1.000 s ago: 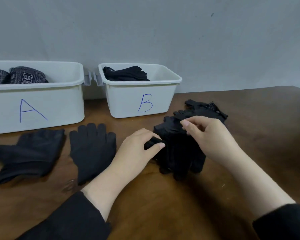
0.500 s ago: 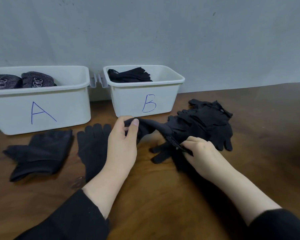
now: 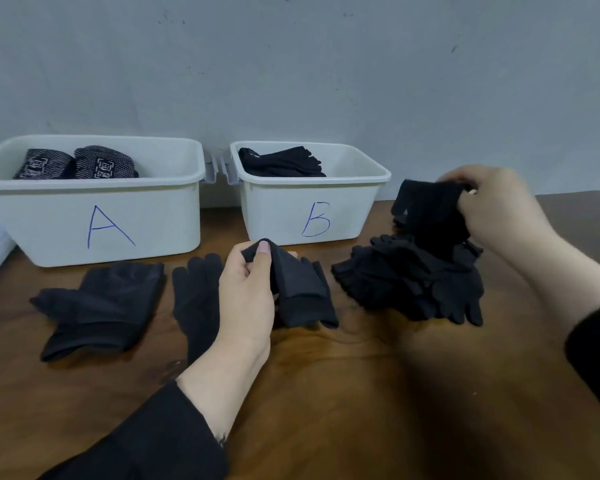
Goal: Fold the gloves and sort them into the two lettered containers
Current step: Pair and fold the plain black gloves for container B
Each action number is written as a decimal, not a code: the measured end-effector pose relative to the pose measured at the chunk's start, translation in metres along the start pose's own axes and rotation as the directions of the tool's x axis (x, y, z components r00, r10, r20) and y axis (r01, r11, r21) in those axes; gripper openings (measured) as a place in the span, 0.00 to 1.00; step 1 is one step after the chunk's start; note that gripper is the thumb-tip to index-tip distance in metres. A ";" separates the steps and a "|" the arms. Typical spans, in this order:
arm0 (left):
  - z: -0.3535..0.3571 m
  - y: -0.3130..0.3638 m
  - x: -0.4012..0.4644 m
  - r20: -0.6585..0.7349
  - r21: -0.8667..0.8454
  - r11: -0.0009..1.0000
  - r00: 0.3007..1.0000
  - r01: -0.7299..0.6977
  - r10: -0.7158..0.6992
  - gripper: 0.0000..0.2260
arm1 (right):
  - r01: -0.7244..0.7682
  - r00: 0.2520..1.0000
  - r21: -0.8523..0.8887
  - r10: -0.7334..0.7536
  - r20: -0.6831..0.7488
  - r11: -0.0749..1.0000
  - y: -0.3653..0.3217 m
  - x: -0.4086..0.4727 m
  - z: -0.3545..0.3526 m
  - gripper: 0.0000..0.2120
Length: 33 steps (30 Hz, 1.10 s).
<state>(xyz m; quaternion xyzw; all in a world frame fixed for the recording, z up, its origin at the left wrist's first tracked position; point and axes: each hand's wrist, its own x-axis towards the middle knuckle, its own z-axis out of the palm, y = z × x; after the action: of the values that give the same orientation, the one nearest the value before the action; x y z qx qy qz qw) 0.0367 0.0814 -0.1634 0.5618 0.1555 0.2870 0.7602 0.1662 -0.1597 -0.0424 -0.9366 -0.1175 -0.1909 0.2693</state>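
**Separating two dark gloves above a wooden table**

Pinching a dark grey glove (image 3: 298,289) at its upper end between thumb and curled fingers, the left hand (image 3: 248,299) lifts it so that the cuff hangs down to the table (image 3: 326,410), just in front of container B (image 3: 312,209). The right hand (image 3: 499,206), raised to the right of container B, grips a black glove (image 3: 426,213) with curled fingers; this glove hangs over the pile of black gloves (image 3: 409,282) lying on the table below it. Container A (image 3: 94,209) stands to the left of container B, both against the wall (image 3: 291,64). Inside container A lie two patterned grey folded gloves (image 3: 77,164); inside container B lies a folded black pair (image 3: 281,162). Left of the left hand, a single dark glove (image 3: 196,296) lies flat, fingers pointing toward the containers, and farther left rests a folded dark pair (image 3: 101,303).
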 end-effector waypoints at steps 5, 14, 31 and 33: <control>0.001 0.002 0.000 0.043 -0.046 0.998 0.998 0.051 -0.049 0.09 | 0.258 0.851 -0.452 0.021 0.525 0.854 -0.001 -0.008 0.014 0.27; 0.003 0.004 -0.001 0.101 -0.067 0.998 0.995 0.012 -0.006 0.08 | -0.533 0.778 0.593 0.073 0.624 0.603 -0.051 -0.124 0.091 0.08; -0.103 0.032 0.003 0.299 0.777 0.438 0.878 -0.452 0.375 0.07 | 0.477 0.870 0.099 -0.485 0.087 0.873 -0.061 -0.152 0.113 0.10; -0.118 0.037 0.003 0.348 0.820 0.320 0.857 -0.475 0.380 0.08 | 0.496 0.845 0.138 -0.513 0.149 0.857 -0.077 -0.158 0.119 0.10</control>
<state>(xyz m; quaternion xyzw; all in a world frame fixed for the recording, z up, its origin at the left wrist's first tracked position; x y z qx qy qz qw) -0.0366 0.1818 -0.1660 0.9052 0.0928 0.3264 0.2558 0.0345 -0.0494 -0.1663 -0.8722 -0.3925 -0.1637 0.2416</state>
